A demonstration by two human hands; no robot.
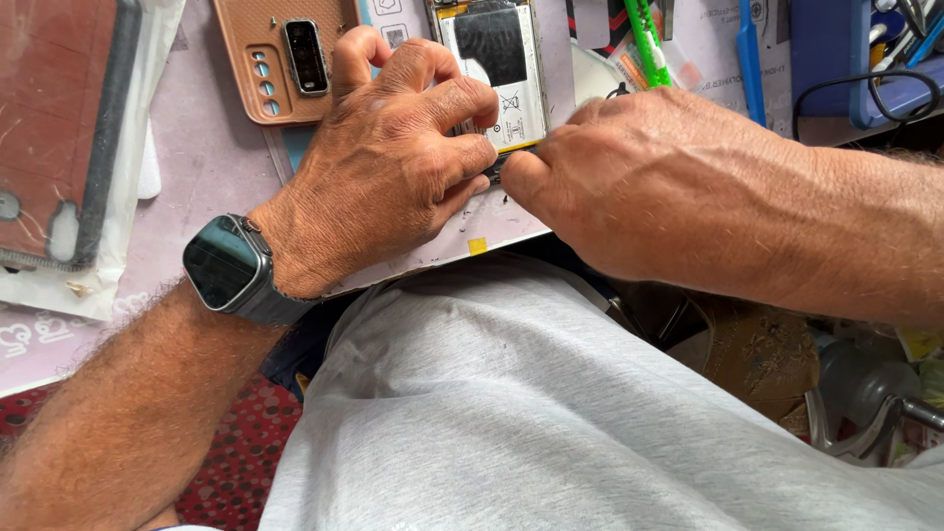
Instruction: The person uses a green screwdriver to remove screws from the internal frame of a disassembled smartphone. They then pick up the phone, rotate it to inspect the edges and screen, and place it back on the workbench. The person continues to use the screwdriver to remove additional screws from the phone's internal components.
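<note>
Opened phone with a white-and-black rectangular battery (497,59) lies on the pale counter (211,167), partly under both hands; left hand (379,167) rests curled on it, fingers bent over its lower edge; right hand (649,182) pinches a small dark part at that edge, touching the left fingertips; tan plastic phone back cover (270,69) lies just beside; green-handled tool (647,39) behind.

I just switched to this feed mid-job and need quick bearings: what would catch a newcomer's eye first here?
Two bare hands meet at the centre over an opened phone with its battery exposed: the left hand presses down on it while the right hand pinches something small and dark at its lower edge. A dark smartwatch sits on the left wrist, and a tan phone back cover lies at the upper left.
</note>
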